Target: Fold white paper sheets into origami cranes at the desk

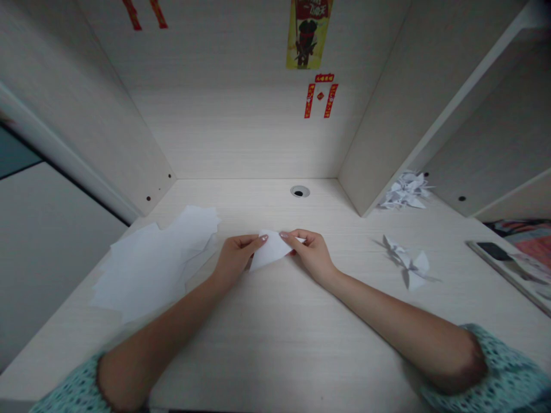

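A small folded piece of white paper (270, 251) lies at the middle of the pale wooden desk (275, 332). My left hand (236, 257) pinches its left edge, fingers closed on it. On the paper's right edge, my right hand (310, 251) presses with closed fingertips. Both hands meet over the top of the fold.
A loose stack of white sheets (155, 258) lies to the left. Two folded paper cranes (407, 263) sit on the right, with a heap of more cranes (407, 190) behind them by the shelf wall. A cable hole (300, 191) is at the back. A phone (494, 250) lies on printed material far right.
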The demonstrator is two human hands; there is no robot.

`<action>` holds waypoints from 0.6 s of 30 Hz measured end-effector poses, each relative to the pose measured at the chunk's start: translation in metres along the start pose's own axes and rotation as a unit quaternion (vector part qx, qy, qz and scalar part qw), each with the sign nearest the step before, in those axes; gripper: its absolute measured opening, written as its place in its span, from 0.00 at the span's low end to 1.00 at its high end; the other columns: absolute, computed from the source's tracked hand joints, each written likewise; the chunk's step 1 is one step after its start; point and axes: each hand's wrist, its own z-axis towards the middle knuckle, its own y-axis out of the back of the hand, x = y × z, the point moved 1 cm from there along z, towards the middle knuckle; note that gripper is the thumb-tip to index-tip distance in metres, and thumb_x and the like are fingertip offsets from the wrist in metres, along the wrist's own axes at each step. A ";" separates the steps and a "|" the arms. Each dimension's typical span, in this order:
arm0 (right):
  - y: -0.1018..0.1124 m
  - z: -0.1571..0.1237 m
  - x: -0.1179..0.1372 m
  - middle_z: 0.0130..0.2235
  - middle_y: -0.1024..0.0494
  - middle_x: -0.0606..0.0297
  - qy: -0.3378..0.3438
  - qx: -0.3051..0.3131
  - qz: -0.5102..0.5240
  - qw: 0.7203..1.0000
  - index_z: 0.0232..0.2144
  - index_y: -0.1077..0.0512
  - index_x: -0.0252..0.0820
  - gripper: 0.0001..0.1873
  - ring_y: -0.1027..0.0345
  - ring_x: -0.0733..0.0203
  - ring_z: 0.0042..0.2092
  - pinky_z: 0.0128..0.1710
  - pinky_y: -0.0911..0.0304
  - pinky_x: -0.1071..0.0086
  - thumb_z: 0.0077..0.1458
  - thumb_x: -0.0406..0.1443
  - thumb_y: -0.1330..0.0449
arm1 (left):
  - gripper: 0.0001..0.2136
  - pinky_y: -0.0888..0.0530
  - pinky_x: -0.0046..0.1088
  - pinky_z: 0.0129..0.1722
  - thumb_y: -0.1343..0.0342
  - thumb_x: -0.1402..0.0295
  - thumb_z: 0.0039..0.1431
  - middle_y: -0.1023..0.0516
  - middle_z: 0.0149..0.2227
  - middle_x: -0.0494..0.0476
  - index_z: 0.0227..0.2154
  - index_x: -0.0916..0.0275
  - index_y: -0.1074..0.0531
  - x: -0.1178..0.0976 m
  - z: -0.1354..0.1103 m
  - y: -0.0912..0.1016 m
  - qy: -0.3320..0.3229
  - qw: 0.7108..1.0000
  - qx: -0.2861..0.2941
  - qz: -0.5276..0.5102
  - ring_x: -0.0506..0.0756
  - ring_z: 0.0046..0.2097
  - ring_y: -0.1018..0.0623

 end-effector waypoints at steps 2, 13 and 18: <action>0.000 0.000 -0.002 0.21 0.26 0.66 -0.003 -0.001 0.002 1.000 0.22 0.25 0.39 0.17 0.39 0.67 0.21 0.20 0.46 0.74 0.45 0.48 0.37 | 0.20 0.34 0.25 0.21 0.40 0.49 0.43 0.27 0.17 0.54 0.25 0.63 0.21 0.001 0.000 0.000 -0.003 1.000 0.002 -0.001 0.53 0.24 0.27; -0.001 0.000 0.001 0.21 0.27 0.67 -0.020 0.006 0.049 0.999 0.23 0.25 0.39 0.15 0.39 0.69 0.21 0.21 0.42 0.74 0.43 0.46 0.35 | 0.18 0.33 0.25 0.26 0.40 0.51 0.45 0.23 0.25 0.55 0.27 0.64 0.21 0.001 -0.001 0.000 -0.022 0.999 0.008 -0.033 0.53 0.27 0.27; -0.010 -0.004 0.003 0.21 0.26 0.67 -0.056 0.072 0.135 0.987 0.30 0.24 0.38 0.19 0.35 0.67 0.22 0.21 0.38 0.73 0.37 0.45 0.31 | 0.15 0.35 0.22 0.26 0.40 0.55 0.47 0.25 0.24 0.50 0.25 0.64 0.23 -0.002 -0.005 -0.003 -0.051 0.995 -0.068 -0.059 0.48 0.26 0.31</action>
